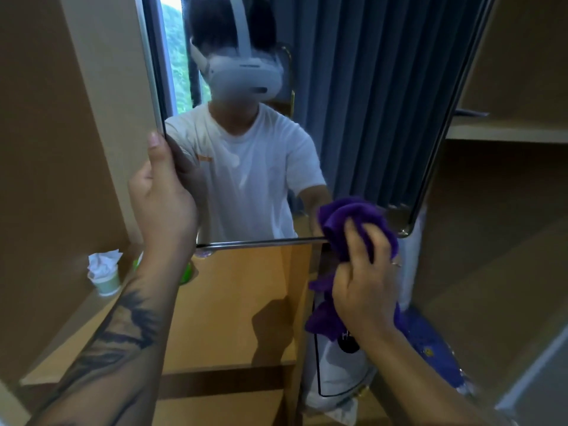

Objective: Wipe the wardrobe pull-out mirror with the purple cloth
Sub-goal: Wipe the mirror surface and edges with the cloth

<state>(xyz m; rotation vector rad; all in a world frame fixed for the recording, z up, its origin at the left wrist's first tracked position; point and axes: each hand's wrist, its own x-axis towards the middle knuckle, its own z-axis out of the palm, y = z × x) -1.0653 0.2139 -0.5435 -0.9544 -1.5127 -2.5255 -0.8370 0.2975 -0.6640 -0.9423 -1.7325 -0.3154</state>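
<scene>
right hand had its fingers closed round the bunched purple cloth, soft and fluffy, pressed at the mirror's bottom right corner. unwiped glass lay up and left of the cloth; the mirror's long axis ran vertically. left hand pinched the left edge, thumb on the smooth, hazy glass. thin metal frame, rounded corners.

Left hand raised, thumb up (forearm tattooed), right hand in a closed grip, both arms outstretched
</scene>
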